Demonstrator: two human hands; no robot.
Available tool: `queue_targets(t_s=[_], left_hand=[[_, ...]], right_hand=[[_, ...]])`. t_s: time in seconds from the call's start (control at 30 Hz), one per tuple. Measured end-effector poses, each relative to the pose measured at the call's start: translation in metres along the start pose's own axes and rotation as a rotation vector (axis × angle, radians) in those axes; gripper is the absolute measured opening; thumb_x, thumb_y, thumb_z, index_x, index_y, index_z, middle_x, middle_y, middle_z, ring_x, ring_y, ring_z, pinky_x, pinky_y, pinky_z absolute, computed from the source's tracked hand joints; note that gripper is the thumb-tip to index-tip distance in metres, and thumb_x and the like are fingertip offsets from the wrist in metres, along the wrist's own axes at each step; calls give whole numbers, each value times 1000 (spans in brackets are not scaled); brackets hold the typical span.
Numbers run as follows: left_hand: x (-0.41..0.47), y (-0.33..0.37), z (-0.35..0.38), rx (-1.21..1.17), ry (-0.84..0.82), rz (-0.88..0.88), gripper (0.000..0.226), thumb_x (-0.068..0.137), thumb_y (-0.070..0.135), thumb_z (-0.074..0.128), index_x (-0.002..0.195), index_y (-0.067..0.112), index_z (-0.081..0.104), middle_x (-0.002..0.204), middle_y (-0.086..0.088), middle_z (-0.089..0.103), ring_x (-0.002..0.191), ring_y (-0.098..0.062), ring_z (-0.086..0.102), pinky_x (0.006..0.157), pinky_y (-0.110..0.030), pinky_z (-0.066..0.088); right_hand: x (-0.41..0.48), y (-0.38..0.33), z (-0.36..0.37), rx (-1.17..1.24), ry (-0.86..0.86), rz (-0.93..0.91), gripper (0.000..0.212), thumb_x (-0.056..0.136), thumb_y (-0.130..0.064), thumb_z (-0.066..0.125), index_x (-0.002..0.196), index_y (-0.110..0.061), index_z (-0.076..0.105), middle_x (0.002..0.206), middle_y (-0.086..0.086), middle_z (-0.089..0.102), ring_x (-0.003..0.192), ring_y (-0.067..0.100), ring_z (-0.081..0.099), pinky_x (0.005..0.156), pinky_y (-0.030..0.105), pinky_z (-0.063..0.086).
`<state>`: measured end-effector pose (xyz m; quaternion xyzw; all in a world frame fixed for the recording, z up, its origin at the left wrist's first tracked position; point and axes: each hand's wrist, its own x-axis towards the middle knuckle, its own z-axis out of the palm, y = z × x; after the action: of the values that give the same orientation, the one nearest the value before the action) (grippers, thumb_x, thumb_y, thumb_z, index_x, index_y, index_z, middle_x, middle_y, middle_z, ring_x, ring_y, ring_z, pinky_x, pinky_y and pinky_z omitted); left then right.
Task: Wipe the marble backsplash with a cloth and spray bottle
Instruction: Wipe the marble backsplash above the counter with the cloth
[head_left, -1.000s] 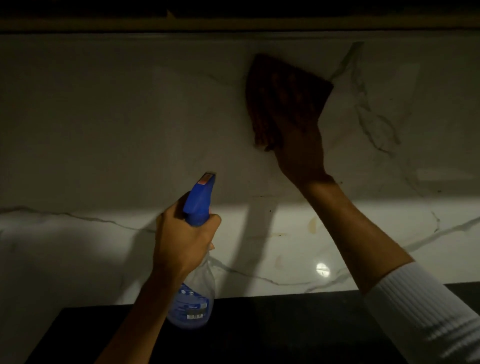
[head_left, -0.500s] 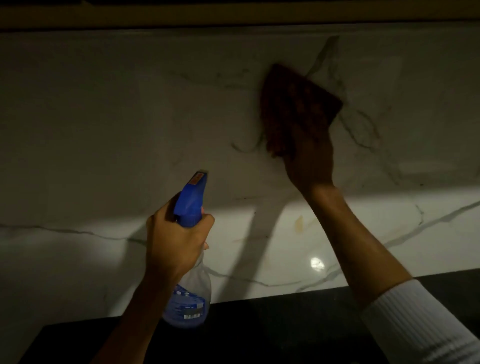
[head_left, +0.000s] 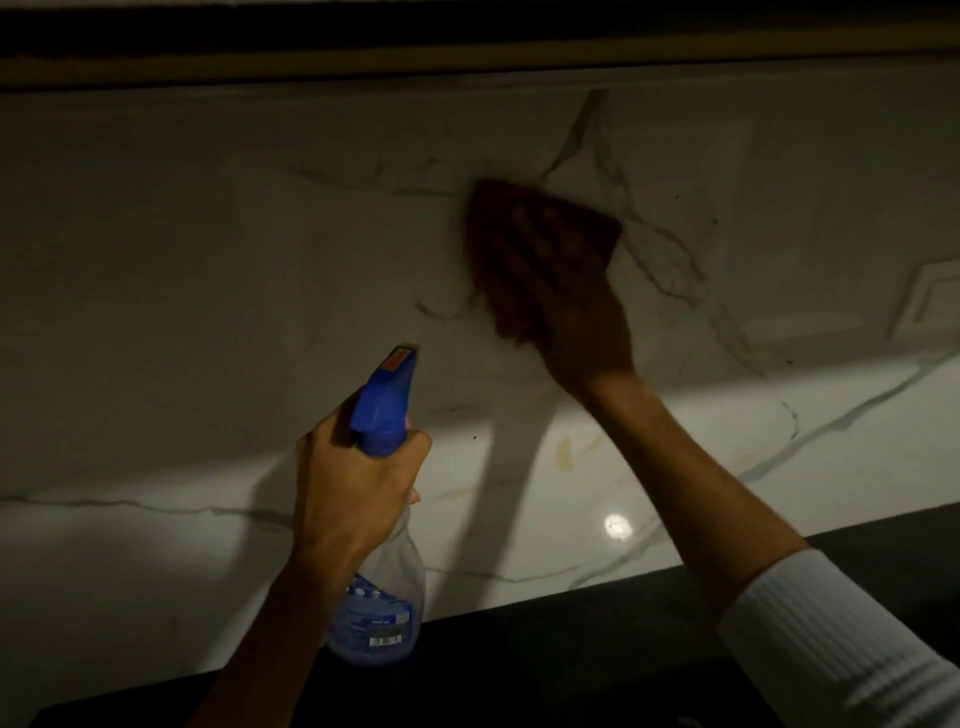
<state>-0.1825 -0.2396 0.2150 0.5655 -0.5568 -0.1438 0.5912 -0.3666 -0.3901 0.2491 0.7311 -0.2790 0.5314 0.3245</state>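
step: wipe | R hand (head_left: 566, 312) flat, fingers spread, presses brown cloth (head_left: 597, 231) on upper backsplash (head_left: 208, 234) | L hand (head_left: 353, 493) grips spray bottle (head_left: 384, 405), nozzle twd wall | tip: push flat, wipe in rows, get yellow spot (head_left: 563, 452) lower down

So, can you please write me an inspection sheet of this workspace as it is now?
Surface: marble backsplash, white with grey veins, upper part in shadow; a yellowish mark low in the lit band.
Job's things: dark cloth flat against the marble; spray bottle with blue head, held off the wall, nozzle toward it.
Clutter: nothing seen.
Hands: left hand grips the bottle's neck; right hand presses the cloth with spread fingers, blurred.
Cables: nothing seen.
Surroundings: dark counter below, a trim strip above, a white ribbed sleeve on the right arm; a rectangular outline at far right, too dim to identify.
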Motion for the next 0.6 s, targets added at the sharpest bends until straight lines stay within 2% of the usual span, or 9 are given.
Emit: queue_targets(t_s=[0.07,0.13,0.17,0.23,0.3,0.37,0.43,0.5,0.6], left_hand=[[1,2,4,-15,9,-13,10,75,1,65,79,8,61,61,-18,61,52,-34,65,42,-19,50],[1,4,8,-22,16,-7,12,75,1,65,80,11,62,58,-14,60,50,-30,65,42,-21,51],[1,5,10,-22,12,3,11,75,1,65,79,11,62,58,-14,60,49,-28,64,44,-26,53],[1,8,14,-20,-9,22,7,75,1,64,76,7,60,60,-16,59,51,-30,63,47,-33,56],[0,9,19,-6,-18,23,9,75,2,64,71,4,57,55,-11,55,52,-32,64,47,-31,54],[0,9,24,9,-9,20,14,74,4,64,65,5,53,50,-5,51,50,-32,64,45,-26,50],[3,7,28,23,1,17,15,74,6,64,64,5,53,49,-4,51,51,-33,64,44,-29,51],[4,5,35,23,15,0,11,74,9,66,70,5,56,53,-5,54,51,-33,63,49,-39,56],[4,3,43,7,29,-19,10,74,11,66,74,6,58,52,0,55,44,-20,60,54,-49,58]], right_hand=[[10,27,-9,24,121,193,44,93,-2,56,137,-6,49,143,19,45,135,40,37,110,40,37],[15,44,-16,79,217,392,52,87,6,58,137,-4,48,140,23,48,130,44,43,101,34,43],[16,45,-18,98,244,463,53,85,7,57,136,-3,47,139,25,48,128,45,44,98,34,45],[17,35,-13,126,285,518,52,87,10,53,137,0,45,141,27,45,132,45,39,104,43,43],[16,18,-5,131,302,500,48,91,8,46,138,2,43,145,27,39,138,43,30,109,56,35],[7,0,3,101,251,436,47,91,2,43,138,1,46,146,25,39,138,43,28,108,62,30],[-14,-19,13,65,139,351,50,89,-3,46,138,-1,47,146,24,40,139,43,28,110,62,27],[-35,-33,14,50,29,253,54,85,-9,49,138,-1,46,146,23,40,139,42,28,111,60,27],[-48,-30,5,42,-33,169,53,84,-11,51,136,-2,50,145,20,43,139,39,32,110,55,32]])
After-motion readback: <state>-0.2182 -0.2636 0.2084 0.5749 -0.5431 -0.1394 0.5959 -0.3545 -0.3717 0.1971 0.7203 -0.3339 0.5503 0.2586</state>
